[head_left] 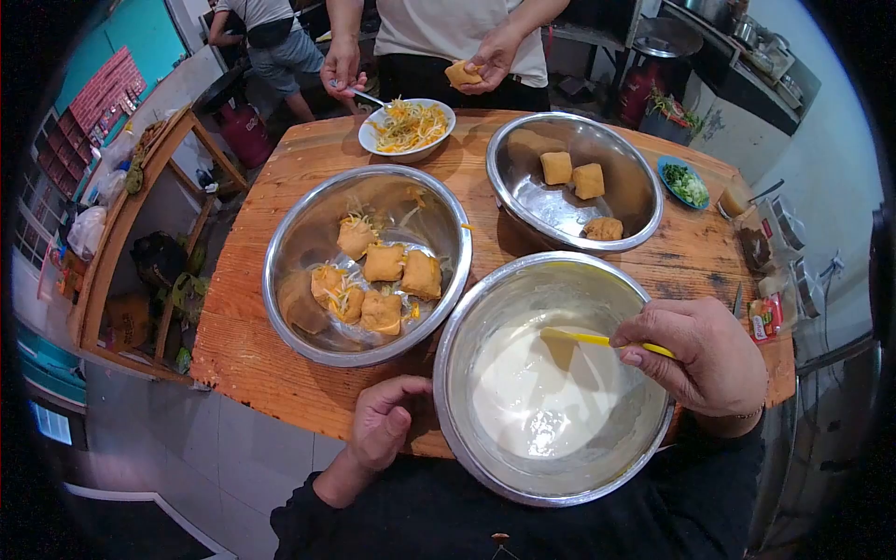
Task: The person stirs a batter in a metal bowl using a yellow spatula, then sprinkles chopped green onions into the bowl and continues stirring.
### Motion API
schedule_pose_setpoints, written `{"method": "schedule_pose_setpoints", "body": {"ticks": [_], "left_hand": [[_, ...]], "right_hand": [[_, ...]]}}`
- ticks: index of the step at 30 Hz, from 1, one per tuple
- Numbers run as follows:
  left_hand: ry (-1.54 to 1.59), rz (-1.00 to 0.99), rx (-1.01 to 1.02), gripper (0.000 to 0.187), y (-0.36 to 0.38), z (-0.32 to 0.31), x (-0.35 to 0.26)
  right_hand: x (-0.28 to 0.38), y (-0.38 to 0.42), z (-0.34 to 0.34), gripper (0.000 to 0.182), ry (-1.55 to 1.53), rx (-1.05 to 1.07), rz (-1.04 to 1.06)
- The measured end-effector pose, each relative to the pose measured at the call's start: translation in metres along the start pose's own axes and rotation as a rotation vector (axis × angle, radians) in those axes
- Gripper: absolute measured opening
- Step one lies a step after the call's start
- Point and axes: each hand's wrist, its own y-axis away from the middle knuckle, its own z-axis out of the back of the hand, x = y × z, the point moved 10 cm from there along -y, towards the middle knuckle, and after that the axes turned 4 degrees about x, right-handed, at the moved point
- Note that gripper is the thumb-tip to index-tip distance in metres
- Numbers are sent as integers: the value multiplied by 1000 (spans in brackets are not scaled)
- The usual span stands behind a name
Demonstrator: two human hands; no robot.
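A worn wooden table [280,373] carries everything; nearest its front edge sits the batter bowl [551,467]; left beyond it, the stuffed-tofu bowl [289,243]; right beyond, a third steel bowl [523,159]; farther still, a white noodle bowl [369,138]; right of that, a small blue dish [667,168].

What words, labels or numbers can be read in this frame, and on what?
None can be read.
Pink board on the teal wall: rows of marks, too blurred.
Red-and-green packet at the table's right edge: print too small.
Bowls and yellow utensil in the right hand: no text.
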Motion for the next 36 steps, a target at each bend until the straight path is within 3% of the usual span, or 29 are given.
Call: {"method": "schedule_pose_setpoints", "body": {"ticks": [4, 10, 16, 24, 27, 34, 36], "left_hand": [[-29, 22, 11, 55, 2, 1, 0], [-28, 23, -13, 52, 3, 2, 1], [28, 39, -16, 52, 4, 0, 3], [-39, -20, 60, 44, -1, -5, -4], [-196, -58, 115, 38, -3, -11, -15], [-192, 35, 152, 23, -3, -17, -15], [-187, 49, 176, 21, -5, -22, -17]], "right_hand": [[2, 0, 1, 14, -28, 6, 25], [18, 12, 28, 16, -161, -319, 169], [14, 21, 40, 19, -261, -454, 127], [12, 17, 33, 22, -207, -310, 101], [7, 14, 31, 20, -188, -277, 34], [-20, 1, 22, 15, -71, -318, -94], [-9, -9, 9, 14, -36, -199, -23]]}}
